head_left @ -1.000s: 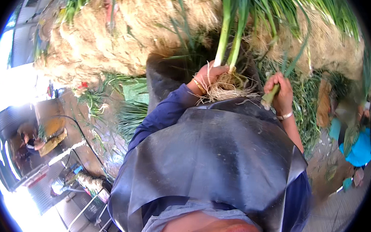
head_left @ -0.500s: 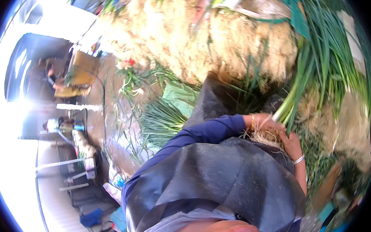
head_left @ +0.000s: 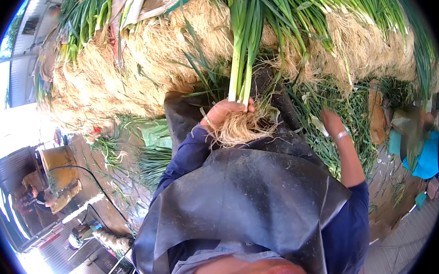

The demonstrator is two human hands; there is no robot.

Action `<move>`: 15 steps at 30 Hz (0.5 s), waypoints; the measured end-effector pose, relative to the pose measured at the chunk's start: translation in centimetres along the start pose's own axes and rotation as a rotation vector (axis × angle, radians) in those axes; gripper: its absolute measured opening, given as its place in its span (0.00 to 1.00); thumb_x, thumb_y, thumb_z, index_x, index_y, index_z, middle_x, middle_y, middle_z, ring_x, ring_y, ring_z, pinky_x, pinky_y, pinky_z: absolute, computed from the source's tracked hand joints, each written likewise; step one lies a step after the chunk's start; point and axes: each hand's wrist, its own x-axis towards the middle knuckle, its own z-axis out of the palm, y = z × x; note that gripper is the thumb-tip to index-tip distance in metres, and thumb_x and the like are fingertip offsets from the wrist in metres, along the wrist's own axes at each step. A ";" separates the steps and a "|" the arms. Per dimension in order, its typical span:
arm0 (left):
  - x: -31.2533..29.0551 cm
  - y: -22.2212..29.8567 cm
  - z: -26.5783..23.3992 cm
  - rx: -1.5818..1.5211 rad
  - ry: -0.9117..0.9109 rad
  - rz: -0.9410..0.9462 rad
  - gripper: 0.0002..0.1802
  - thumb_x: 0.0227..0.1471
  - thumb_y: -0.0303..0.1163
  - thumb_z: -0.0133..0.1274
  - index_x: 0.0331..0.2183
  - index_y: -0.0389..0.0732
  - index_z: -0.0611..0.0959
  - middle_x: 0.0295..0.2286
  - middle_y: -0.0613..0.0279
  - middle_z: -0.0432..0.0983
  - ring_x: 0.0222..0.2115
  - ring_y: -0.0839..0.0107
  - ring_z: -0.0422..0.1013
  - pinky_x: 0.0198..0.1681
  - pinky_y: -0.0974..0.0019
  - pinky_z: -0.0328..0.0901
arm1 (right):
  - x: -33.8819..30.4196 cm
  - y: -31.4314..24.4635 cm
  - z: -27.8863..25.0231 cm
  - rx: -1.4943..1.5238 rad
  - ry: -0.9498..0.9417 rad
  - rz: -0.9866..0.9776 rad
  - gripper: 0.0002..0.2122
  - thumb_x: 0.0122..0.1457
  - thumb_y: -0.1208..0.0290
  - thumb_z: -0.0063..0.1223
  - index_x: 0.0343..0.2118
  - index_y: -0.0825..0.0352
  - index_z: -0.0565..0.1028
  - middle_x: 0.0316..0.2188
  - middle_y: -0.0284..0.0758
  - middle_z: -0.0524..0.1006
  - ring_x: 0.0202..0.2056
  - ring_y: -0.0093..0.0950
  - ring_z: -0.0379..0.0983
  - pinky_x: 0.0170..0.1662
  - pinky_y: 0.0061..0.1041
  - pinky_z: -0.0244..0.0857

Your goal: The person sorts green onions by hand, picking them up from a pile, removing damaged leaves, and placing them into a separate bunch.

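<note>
My left hand [head_left: 224, 113] is closed round the white stems of a few spring onions [head_left: 239, 71] above my lap. Their green leaves point up and away, over the edge of the far pile. Pale, tangled roots [head_left: 242, 130] hang below the fingers, against the dark apron [head_left: 246, 198]. Out to the right, apart from the bunch, my right hand [head_left: 333, 124] hangs over a heap of green trimmings [head_left: 325, 105]. A pale strip of leaf [head_left: 319, 126] shows right beside its fingers. Those fingers are smeared, so I cannot tell whether they hold it.
A long pile of spring onions, roots [head_left: 149, 49] towards me, stretches across the far side. A tied-looking sheaf of greens [head_left: 152, 163] lies on the floor at left by a green sack [head_left: 155, 133]. Farther left, another person [head_left: 42, 197] sits near a yellowish box [head_left: 59, 166].
My view has turned to the right. My right hand has left the spring onions and swung out right over the trimmings. My left hand still grips the stems.
</note>
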 end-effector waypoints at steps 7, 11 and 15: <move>0.9 0.7 1.2 -0.051 -0.053 -0.008 0.17 0.44 0.30 0.52 0.39 0.36 0.74 0.31 0.60 0.72 0.31 0.70 0.70 0.37 0.70 0.66 | 13.6 -11.9 -10.8 0.014 0.356 0.143 0.19 0.58 0.66 0.46 0.49 0.70 0.65 0.43 0.49 0.72 0.47 0.41 0.68 0.49 0.36 0.62; -0.4 1.4 1.7 -0.206 -0.093 0.055 0.18 0.45 0.31 0.53 0.41 0.36 0.75 0.38 0.53 0.71 0.40 0.63 0.68 0.46 0.62 0.64 | 9.8 -15.2 -13.1 0.512 0.066 0.118 0.23 0.58 0.57 0.48 0.50 0.71 0.66 0.39 0.43 0.75 0.42 0.31 0.70 0.46 0.31 0.63; 2.5 -0.3 1.5 -0.123 -0.040 -0.017 0.20 0.47 0.31 0.52 0.43 0.35 0.75 0.39 0.55 0.73 0.41 0.65 0.70 0.49 0.63 0.64 | 3.8 -19.1 -9.3 0.811 0.066 -0.150 0.22 0.60 0.49 0.40 0.39 0.67 0.74 0.32 0.40 0.76 0.34 0.32 0.72 0.39 0.29 0.64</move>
